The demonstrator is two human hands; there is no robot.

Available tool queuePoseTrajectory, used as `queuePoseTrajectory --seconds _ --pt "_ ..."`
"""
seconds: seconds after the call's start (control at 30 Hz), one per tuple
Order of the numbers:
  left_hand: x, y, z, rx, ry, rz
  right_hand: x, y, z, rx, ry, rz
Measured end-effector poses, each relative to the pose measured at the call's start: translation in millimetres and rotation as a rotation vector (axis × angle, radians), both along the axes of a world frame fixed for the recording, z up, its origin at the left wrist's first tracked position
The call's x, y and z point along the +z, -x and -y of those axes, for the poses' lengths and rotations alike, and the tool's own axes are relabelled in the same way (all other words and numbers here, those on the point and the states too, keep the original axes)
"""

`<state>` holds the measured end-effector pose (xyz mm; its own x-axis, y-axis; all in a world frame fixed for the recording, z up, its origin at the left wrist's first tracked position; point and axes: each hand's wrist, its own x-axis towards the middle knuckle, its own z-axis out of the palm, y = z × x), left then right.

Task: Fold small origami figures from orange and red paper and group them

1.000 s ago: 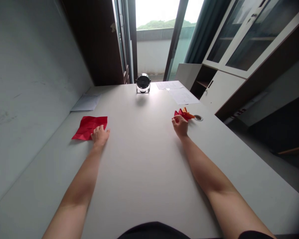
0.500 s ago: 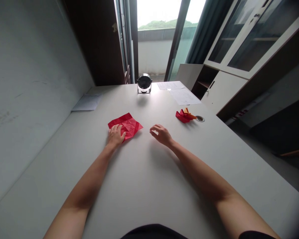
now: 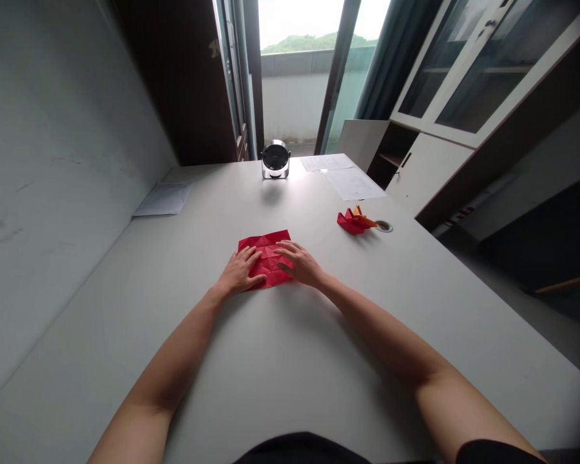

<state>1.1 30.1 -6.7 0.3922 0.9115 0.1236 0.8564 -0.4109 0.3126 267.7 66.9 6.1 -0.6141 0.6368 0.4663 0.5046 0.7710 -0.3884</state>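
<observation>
Steadying creased red paper (image 3: pixel 269 263), seemingly: left hand (image 3: pixel 238 272), right hand (image 3: pixel 305 265) spread, nothing pinched (creases crisscross); next move wants light, even pressure.

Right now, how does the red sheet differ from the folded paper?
The red sheet lies spread out and creased, while the folded paper stands up in points. The sheet is all red; the folded paper is red and orange. The left hand and right hand are at the sheet, neither at the folded paper. Both are on the table.
</observation>
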Motion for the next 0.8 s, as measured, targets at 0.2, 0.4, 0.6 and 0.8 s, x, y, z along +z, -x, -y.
queuePoseTrajectory --seconds 0.2,0.4,0.6,0.8 --pt "-3.6 6.4 -1.4 0.093 -0.016 -0.040 -16.3 -11.6 -10.0 -0.027 0.096 0.254" --pt "0.6 7.9 -1.9 0.096 -0.068 0.041 -8.9 -13.7 -9.9 -0.077 0.065 0.260" --pt "5.1 9.7 -2.3 0.106 -0.109 0.177 -10.2 -10.7 -9.5 -0.115 0.051 0.203" --pt "6.7 11.2 -1.8 0.158 -0.085 0.308 -13.8 -11.0 -13.9 -0.130 0.052 0.130"
